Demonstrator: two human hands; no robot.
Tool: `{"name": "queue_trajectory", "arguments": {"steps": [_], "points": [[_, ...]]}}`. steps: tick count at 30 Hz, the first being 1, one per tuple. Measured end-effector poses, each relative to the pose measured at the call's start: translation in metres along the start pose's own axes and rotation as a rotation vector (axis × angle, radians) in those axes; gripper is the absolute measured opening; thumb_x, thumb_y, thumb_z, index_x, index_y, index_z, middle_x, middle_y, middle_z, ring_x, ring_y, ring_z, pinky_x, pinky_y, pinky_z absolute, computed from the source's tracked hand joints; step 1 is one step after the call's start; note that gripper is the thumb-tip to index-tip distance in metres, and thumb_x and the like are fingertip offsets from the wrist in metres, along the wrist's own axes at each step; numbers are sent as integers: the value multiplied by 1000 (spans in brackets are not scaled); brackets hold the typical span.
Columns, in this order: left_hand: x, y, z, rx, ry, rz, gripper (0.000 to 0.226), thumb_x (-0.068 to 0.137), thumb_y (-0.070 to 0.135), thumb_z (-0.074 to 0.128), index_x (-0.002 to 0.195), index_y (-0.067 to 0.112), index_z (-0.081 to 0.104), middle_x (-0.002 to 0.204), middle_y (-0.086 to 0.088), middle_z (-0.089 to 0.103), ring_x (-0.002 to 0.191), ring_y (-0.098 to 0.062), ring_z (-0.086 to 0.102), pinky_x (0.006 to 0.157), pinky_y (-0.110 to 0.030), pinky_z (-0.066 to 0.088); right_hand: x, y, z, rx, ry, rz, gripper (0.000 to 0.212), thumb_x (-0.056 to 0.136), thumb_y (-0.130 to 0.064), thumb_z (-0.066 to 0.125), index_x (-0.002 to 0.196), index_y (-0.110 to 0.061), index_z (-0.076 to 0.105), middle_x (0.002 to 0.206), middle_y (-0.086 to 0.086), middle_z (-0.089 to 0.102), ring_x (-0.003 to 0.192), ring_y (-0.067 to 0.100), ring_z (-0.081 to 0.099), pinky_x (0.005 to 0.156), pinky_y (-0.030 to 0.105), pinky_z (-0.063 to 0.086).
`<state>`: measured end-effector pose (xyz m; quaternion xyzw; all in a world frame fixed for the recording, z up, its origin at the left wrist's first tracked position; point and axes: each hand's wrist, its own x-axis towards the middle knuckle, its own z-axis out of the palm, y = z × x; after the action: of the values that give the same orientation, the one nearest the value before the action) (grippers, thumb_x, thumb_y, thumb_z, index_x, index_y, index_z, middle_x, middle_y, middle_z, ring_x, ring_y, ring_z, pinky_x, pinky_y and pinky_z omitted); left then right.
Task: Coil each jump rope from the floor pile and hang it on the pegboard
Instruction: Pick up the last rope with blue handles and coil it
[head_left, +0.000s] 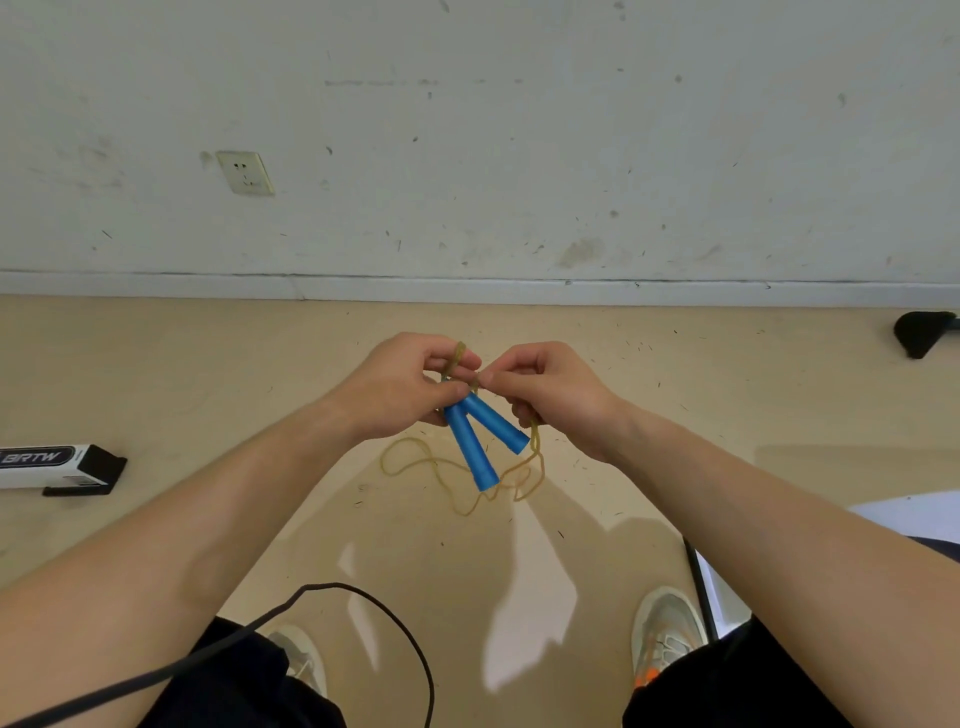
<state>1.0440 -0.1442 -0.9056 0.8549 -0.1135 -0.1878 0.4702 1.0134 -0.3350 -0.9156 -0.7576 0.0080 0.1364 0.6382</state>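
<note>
A scuffed wall (467, 130) meets a tan floor (208, 364). Above it, the left hand (400, 387) and right hand (550, 395) both pinch the rope (457, 358) where it enters two blue handles (470, 447); loose cord dangles toward the floor. Best to keep the handles together and draw even loops. No containers or pegboard show.

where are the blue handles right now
In the head view the two blue handles hang at centre frame, pinched together at their tops between the left hand and right hand, above the loose yellow rope.
</note>
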Motion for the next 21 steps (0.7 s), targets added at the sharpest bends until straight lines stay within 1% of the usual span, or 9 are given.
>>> {"name": "queue_trajectory", "arguments": {"steps": [2, 5, 7, 9, 12, 15, 17, 19, 21], "points": [[0, 0, 1, 105, 26, 35, 23, 91, 5, 67, 110, 18, 71, 102, 2, 71, 83, -16, 74, 72, -33, 63, -2, -2, 2, -25, -10, -1, 17, 89, -21, 73, 92, -4, 75, 58, -5, 56, 52, 13, 44, 50, 22, 39], [4, -2, 3, 240, 184, 94, 21, 91, 5, 65, 105, 20, 70, 96, 8, 71, 81, -10, 69, 71, -24, 60, -6, -7, 6, -32, -23, 33, 16, 95, -20, 63, 100, -13, 76, 73, 0, 67, 51, 12, 48, 51, 25, 43], [7, -5, 4, 247, 314, 123, 24, 93, 4, 63, 109, 21, 70, 95, 10, 70, 82, 0, 65, 72, -12, 53, -8, -11, 9, 35, -47, 94, 22, 99, -17, 53, 112, -16, 71, 79, 3, 70, 50, 13, 51, 52, 27, 47], [9, -7, 6, 215, 406, 149, 25, 94, 3, 61, 112, 18, 69, 97, 9, 69, 83, 5, 63, 71, -3, 47, -10, -12, 14, 57, -43, 149, 23, 101, -18, 48, 115, -13, 66, 77, 5, 70, 49, 15, 53, 54, 30, 51], [11, -8, 15, 163, 493, 199, 26, 93, 1, 60, 112, 17, 69, 97, 9, 69, 86, 7, 63, 78, -3, 48, -12, -10, 24, 15, 3, 143, 23, 101, -18, 45, 112, -11, 64, 72, 5, 67, 47, 17, 51, 54, 31, 49], [13, -5, 26, -3, 589, 183, 26, 90, 0, 61, 108, 16, 70, 96, 7, 72, 86, -2, 68, 77, -13, 53, -18, -3, 37, -231, 40, -38, 28, 101, -18, 41, 118, -24, 62, 72, 0, 67, 48, 16, 55, 56, 28, 49], [15, -3, 29, -164, 622, 120, 23, 90, 0, 62, 104, 16, 70, 95, 5, 74, 87, -11, 70, 72, -24, 57, -20, 5, 44, -492, 55, -175, 32, 100, -21, 40, 126, -31, 55, 78, -2, 68, 59, 17, 60, 65, 31, 54], [15, 0, 30, -341, 602, 9, 22, 92, -1, 61, 101, 17, 69, 96, 4, 74, 86, -11, 70, 63, -25, 57, -20, 13, 47, -706, 58, -244, 35, 101, -22, 39, 133, -31, 46, 81, 0, 62, 71, 25, 59, 69, 39, 53], [15, 4, 28, -507, 556, -117, 23, 93, -3, 56, 98, 17, 67, 97, 2, 74, 84, -11, 68, 56, -20, 54, -19, 17, 47, -883, 63, -260, 39, 103, -23, 37, 141, -29, 38, 81, 0, 54, 71, 27, 53, 63, 37, 47]]}}
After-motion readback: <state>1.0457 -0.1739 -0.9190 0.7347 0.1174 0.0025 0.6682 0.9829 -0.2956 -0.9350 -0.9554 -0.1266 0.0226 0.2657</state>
